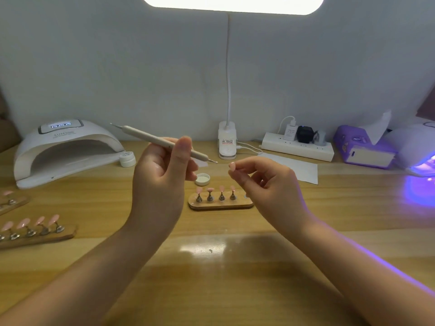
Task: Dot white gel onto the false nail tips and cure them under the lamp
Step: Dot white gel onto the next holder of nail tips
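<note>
Desk (235, 278) of pale wood fills our view, running back to a plain white wall. Largest thing on it is the white curing lamp (63, 149) at far left, mouth facing us, display lit on top. A second lamp (421, 151) sits at the far right edge, throwing violet light onto the wood. Beside it we note a purple tissue box (362, 147), then a white power strip (297, 149) with plugs in it, and a clip-on desk light (227, 142) at centre back, its neck rising to the bright panel overhead. A sheet of white paper (299, 168) lies flat in front of the strip.

Our left hand (160, 177) is raised and closed around a grey dotting pen (162, 142), held slanted, one metal tip up toward the left and the other pointing right. Our right hand (266, 184) pinches a single pink nail tip (232, 166) between thumb and forefinger, just beside the pen's near point, not touching it.

Below and between the hands stands a wooden holder (220, 204) with four pink tips on metal stands. Two more holders (35, 236) of tips lie at the left edge. A small open gel pot (202, 179) sits behind the centre holder; its white jar (127, 158) rests near the left lamp.
</note>
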Demonstrator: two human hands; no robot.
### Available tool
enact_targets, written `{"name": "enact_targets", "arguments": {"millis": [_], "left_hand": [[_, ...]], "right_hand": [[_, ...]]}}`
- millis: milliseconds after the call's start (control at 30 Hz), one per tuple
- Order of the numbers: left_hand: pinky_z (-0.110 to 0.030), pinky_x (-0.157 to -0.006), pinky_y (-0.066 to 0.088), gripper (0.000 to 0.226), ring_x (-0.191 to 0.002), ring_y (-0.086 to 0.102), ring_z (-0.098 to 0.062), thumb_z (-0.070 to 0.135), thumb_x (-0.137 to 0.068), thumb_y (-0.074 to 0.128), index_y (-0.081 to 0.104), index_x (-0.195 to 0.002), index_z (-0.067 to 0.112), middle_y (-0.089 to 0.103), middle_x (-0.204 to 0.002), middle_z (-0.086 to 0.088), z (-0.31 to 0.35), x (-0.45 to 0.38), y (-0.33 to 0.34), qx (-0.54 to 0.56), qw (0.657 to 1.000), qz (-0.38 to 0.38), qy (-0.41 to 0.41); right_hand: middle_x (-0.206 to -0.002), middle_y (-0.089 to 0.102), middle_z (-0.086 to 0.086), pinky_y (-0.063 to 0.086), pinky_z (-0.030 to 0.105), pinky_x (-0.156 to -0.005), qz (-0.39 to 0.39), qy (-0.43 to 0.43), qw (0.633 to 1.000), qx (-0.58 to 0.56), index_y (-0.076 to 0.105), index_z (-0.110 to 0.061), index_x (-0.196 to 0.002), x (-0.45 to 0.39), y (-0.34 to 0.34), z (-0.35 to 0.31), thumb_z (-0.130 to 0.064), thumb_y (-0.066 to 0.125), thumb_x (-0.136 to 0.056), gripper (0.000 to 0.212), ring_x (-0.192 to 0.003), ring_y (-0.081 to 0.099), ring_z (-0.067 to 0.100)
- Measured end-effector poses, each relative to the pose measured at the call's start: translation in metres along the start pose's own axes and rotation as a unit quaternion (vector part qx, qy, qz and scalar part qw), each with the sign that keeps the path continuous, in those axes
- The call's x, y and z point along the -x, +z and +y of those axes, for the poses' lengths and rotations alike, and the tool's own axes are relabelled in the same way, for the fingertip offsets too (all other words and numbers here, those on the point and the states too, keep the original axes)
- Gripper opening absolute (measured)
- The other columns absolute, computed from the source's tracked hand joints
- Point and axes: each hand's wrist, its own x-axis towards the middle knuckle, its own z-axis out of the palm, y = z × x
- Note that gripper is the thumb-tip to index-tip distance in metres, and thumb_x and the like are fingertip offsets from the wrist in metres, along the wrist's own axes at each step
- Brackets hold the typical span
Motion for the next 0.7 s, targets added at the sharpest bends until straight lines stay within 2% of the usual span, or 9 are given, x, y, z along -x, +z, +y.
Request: {"name": "enact_targets", "arguments": {"millis": [100,233,467,700], "left_hand": [[-0.02,-0.061,0.052,0.015,-0.063,0.062,-0.008,0.037,-0.096,0.052,0.057,-0.091,0.023,0.065,-0.067,0.007,0.011,0.002,0.002,-0.018,0.999,-0.016,0.037],[-0.019,-0.062,0.051,0.014,-0.063,0.062,-0.009,0.033,-0.097,0.05,0.056,-0.092,0.022,0.064,-0.067,0.006,0.021,0.005,0.004,-0.041,0.997,-0.015,0.067],[-0.012,-0.06,0.046,0.013,-0.063,0.061,-0.008,0.032,-0.097,0.046,0.052,-0.09,0.023,0.062,-0.068,0.009,0.028,0.009,0.007,-0.082,0.99,-0.029,0.108],[-0.012,-0.061,0.046,0.014,-0.064,0.06,-0.008,0.027,-0.098,0.042,0.052,-0.09,0.021,0.059,-0.067,0.004,0.03,0.011,0.009,-0.068,0.99,-0.053,0.113]], "right_hand": [[-0.08,0.07,-0.008,0.051,0.037,-0.056,-0.008,-0.006,1.0,-0.008,0.071,-0.026,-0.096,0.0,-0.001,-0.006,-0.019,0.068,-0.087,0.012,-0.057,0.058,0.02],[-0.08,0.07,-0.009,0.049,0.04,-0.054,-0.006,-0.013,1.0,-0.008,0.071,-0.028,-0.095,0.0,-0.001,-0.013,-0.018,0.069,-0.086,0.013,-0.056,0.056,0.026],[-0.077,0.069,-0.013,0.049,0.032,-0.053,-0.005,-0.02,1.0,0.006,0.075,-0.018,-0.094,0.0,-0.001,-0.02,-0.016,0.071,-0.085,0.011,-0.054,0.055,0.021],[-0.077,0.068,-0.016,0.05,0.03,-0.053,-0.002,-0.028,0.999,0.019,0.074,-0.02,-0.095,0.0,-0.002,-0.024,-0.017,0.07,-0.084,0.012,-0.054,0.056,0.019]]}}
